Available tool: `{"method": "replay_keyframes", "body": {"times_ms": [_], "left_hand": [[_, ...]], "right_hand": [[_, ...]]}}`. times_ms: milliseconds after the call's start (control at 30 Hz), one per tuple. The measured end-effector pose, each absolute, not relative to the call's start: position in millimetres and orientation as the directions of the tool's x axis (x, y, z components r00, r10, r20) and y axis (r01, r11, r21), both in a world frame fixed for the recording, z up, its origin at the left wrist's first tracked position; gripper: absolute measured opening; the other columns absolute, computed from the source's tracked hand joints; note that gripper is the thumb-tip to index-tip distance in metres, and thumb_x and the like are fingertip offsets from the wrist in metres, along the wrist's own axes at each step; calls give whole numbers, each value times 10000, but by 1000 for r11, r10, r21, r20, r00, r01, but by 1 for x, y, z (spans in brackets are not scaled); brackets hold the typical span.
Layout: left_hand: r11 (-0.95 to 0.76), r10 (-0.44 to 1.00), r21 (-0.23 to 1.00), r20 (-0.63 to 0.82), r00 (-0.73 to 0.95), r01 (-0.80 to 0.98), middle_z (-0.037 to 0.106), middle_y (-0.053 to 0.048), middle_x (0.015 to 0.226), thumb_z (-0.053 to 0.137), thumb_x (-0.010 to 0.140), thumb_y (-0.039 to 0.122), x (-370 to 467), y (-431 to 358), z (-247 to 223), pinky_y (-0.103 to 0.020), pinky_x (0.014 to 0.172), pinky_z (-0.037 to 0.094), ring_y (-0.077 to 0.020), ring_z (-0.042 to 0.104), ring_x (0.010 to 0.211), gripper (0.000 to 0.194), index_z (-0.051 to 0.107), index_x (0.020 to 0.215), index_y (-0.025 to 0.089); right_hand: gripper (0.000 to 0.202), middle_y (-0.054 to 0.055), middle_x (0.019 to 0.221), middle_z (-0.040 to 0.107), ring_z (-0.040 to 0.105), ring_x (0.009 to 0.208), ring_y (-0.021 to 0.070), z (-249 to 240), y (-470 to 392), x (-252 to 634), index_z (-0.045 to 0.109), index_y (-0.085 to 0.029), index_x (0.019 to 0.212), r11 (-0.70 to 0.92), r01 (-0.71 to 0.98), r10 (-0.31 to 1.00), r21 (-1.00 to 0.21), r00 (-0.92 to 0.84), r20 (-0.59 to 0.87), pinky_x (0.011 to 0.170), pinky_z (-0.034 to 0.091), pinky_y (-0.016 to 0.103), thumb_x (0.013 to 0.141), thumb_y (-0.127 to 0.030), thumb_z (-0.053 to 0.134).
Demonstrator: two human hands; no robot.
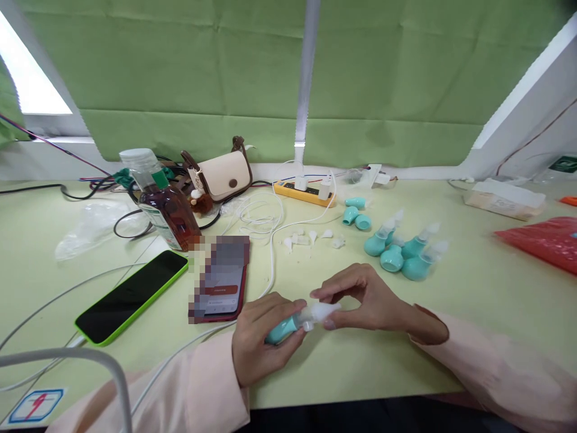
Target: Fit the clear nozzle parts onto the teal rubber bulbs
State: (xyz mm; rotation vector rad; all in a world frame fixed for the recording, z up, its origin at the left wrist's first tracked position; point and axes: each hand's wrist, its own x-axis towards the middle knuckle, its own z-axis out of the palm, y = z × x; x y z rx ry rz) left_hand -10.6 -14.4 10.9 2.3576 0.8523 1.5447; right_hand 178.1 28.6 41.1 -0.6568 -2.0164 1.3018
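Note:
My left hand (270, 337) is wrapped round a teal squeeze bulb (283, 329), which looks like a nasal aspirator and lies tilted with its clear collar towards the right. A translucent white nozzle tip (325, 310) sits at the collar's end. Thumb and forefinger of my right hand (365, 297) close about this tip from both sides. To the right stand several teal bulbs with clear tips (415, 264). Loose teal bulbs (350, 215) without tips lie farther back. Small white nozzle parts (312, 237) are scattered on the table beyond my hands.
On the left are a green-cased phone (130, 297), a red-cased phone (225, 279) and a bottle of amber liquid (166, 210). White cables (271, 258) run across the table. Behind are a cream handbag (223, 174) and a yellow power strip (288, 191). A red plastic bag (545, 240) lies right.

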Motion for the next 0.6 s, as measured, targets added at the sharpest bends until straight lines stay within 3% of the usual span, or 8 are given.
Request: {"method": "replay_keyframes", "body": {"times_ms": [200, 400, 600], "left_hand": [[-828, 538, 416, 779, 322, 376, 611, -72, 680, 594, 647, 63, -13, -17, 9, -248, 501, 436, -129, 518, 594, 295, 540, 930, 123], [-839, 481, 296, 796, 367, 457, 605, -80, 711, 597, 643, 66, -15, -15, 4, -256, 516, 433, -135, 516, 613, 295, 539, 929, 113], [-784, 602, 432, 703, 379, 446, 602, -43, 693, 552, 690, 124, -11, -15, 8, -244, 545, 440, -129, 536, 612, 250, 515, 937, 145]], "right_hand": [[209, 29, 716, 648, 564, 604, 98, 51, 28, 178, 669, -175, 835, 393, 116, 646, -912, -741, 184, 541, 465, 194, 627, -172, 645], [197, 38, 735, 626, 538, 617, 97, 43, 29, 176, 670, -162, 827, 359, 143, 654, -922, -743, 139, 532, 444, 202, 641, -216, 637], [204, 39, 664, 609, 525, 578, 100, 43, 20, 172, 663, -140, 803, 428, 178, 747, -886, -621, 236, 501, 449, 201, 621, -231, 649]]}}
